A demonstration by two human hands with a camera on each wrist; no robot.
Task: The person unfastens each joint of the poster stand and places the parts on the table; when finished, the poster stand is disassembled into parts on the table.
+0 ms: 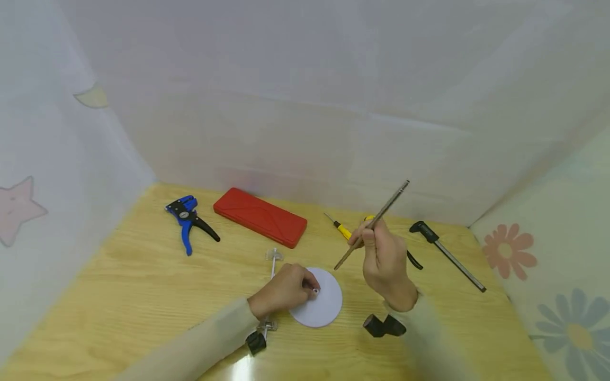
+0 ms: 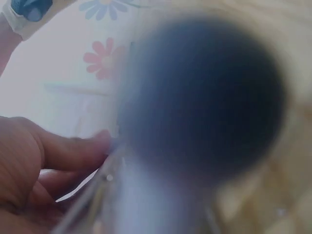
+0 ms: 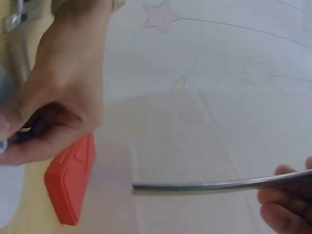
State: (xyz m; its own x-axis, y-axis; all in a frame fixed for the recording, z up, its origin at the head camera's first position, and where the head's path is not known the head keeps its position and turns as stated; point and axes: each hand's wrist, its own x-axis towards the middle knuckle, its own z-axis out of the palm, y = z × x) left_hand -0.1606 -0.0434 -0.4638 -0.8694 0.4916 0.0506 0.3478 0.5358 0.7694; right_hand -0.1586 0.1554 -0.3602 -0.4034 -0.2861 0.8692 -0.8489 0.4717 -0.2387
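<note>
In the head view my left hand (image 1: 288, 288) pinches a small white piece with a hole (image 1: 316, 291) between thumb and fingertips, over a round white disc (image 1: 321, 312). My right hand (image 1: 387, 259) holds a slim, straight metal tool (image 1: 392, 200) slanted up to the right; its lower end points toward the disc from the upper right. The right wrist view shows the tool's long shaft (image 3: 195, 187) reaching out from the fingers (image 3: 282, 204). A large dark blur covers much of the left wrist view, where the left thumb (image 2: 73, 151) shows beside it.
A thin rod with clear end pieces (image 1: 274, 255) lies partly under my left forearm. Behind are a blue-and-black wire stripper (image 1: 186, 217) and a red case (image 1: 259, 217). A yellow-handled screwdriver (image 1: 341, 228) and black caliper (image 1: 448, 254) lie to the right. Fabric walls surround the wooden table (image 1: 143, 296).
</note>
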